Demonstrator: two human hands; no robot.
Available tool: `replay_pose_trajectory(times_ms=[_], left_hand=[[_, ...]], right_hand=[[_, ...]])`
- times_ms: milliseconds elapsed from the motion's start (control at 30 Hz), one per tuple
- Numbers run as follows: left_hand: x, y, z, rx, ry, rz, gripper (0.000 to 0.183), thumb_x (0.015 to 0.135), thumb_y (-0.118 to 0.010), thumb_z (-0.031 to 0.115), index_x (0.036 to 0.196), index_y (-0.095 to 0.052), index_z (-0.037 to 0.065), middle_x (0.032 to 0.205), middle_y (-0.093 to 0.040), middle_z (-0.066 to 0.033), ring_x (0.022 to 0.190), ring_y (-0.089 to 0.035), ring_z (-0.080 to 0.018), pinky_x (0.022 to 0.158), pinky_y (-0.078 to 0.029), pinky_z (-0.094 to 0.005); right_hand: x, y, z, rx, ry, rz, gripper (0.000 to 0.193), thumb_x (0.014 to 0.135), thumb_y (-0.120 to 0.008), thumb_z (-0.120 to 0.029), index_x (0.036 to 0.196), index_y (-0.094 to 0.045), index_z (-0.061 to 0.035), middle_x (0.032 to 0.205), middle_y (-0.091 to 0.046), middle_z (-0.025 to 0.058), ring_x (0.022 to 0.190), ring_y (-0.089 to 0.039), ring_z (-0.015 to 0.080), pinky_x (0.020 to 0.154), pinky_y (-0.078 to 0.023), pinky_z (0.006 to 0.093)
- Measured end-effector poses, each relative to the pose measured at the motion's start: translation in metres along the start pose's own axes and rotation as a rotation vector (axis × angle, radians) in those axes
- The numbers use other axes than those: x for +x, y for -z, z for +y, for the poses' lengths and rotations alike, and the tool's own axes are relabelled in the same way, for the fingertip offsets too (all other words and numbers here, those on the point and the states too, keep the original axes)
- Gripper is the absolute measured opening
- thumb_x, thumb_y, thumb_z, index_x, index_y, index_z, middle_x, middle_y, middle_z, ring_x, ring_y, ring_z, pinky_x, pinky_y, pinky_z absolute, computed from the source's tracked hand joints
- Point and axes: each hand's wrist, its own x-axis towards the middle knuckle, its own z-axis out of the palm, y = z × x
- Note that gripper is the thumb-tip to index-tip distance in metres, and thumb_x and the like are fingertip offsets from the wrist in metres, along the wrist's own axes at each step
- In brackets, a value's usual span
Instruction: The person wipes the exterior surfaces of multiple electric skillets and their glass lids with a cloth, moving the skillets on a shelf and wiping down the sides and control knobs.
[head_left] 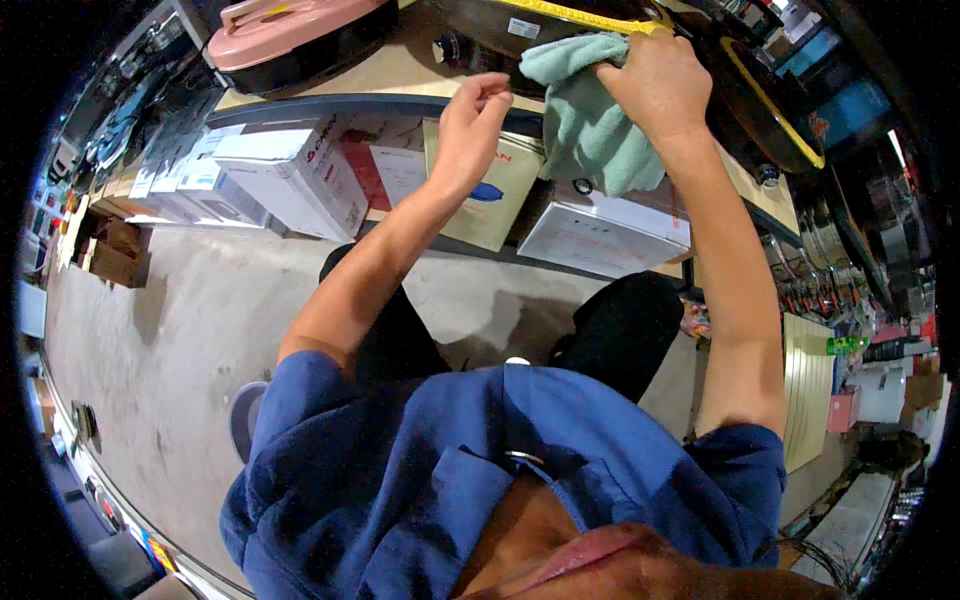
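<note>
A light green cloth (602,125) hangs in folds from my right hand (660,88), whose fingers are closed around its upper part. The cloth lies against the front of a black appliance (480,32) with a yellow rim (570,14), standing on a shelf. My left hand (473,132) is raised in front of the shelf edge, left of the cloth. Its fingers are curled together, and nothing shows in them. A dark knob (452,50) sits just beyond that hand.
A pink-lidded pan (300,32) stands on the wooden shelf (400,75) at the left. Below are white cartons (290,175) and a yellowish box (485,225). Another yellow-rimmed black pan (770,105) stands at right. A grey bucket (245,420) is on the floor beside me.
</note>
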Motion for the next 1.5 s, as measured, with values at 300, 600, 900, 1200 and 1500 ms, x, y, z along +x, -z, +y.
replay_pose_trajectory(times_ms=[300,600,900,1200,1500], left_hand=[[0.033,-0.031,-0.028,0.065,-0.288,0.284,0.077,0.095,-0.065,0.018,0.156,-0.024,-0.003,0.147,-0.044,-0.0267,0.131,-0.049,-0.0383,0.111,-0.040,-0.0445],[0.032,-0.026,-0.031,0.265,-0.360,0.244,0.080,0.095,-0.062,0.016,0.159,-0.018,-0.005,0.144,-0.047,-0.0295,0.131,-0.046,-0.0415,0.112,-0.035,-0.0476],[0.064,-0.005,-0.051,0.177,-0.338,0.213,0.088,0.092,-0.068,0.024,0.159,-0.019,-0.005,0.133,-0.054,-0.0285,0.124,-0.049,-0.0421,0.108,-0.038,-0.0467],[0.094,0.032,-0.028,-0.230,-0.187,0.079,0.070,0.099,-0.059,0.015,0.156,-0.025,-0.007,0.135,-0.059,-0.0165,0.116,-0.058,-0.0216,0.103,-0.045,-0.0308],[0.054,-0.010,0.026,0.120,-0.678,0.440,0.042,0.100,-0.053,0.003,0.141,-0.052,0.000,0.139,-0.055,-0.0136,0.126,-0.054,-0.0233,0.110,-0.041,-0.0343]], right_hand=[[0.010,-0.013,0.035,0.357,-0.018,-0.080,0.033,0.090,-0.060,-0.038,0.099,-0.075,-0.0098,0.100,-0.072,0.0183,0.095,-0.068,0.0369,0.082,-0.054,0.0449],[0.005,-0.040,0.096,0.591,0.496,0.133,0.037,0.078,-0.072,-0.009,0.113,-0.062,-0.0036,0.109,-0.062,0.0125,0.103,-0.058,0.0345,0.093,-0.048,0.0362],[0.009,-0.018,0.039,0.398,0.409,0.238,0.041,0.070,-0.075,-0.003,0.108,-0.064,-0.0105,0.102,-0.065,0.0061,0.098,-0.061,0.0301,0.080,-0.053,0.0370],[0.027,-0.016,-0.040,0.458,0.294,0.492,0.023,0.095,-0.066,-0.024,0.081,-0.069,-0.0054,0.075,-0.064,0.0105,0.074,-0.064,0.0284,0.064,-0.052,0.0425],[-0.028,-0.096,-0.047,1.026,0.002,0.660,0.050,0.074,-0.067,-0.002,0.122,-0.057,-0.0029,0.115,-0.057,0.0213,0.107,-0.054,0.0436,0.097,-0.045,0.0439]])
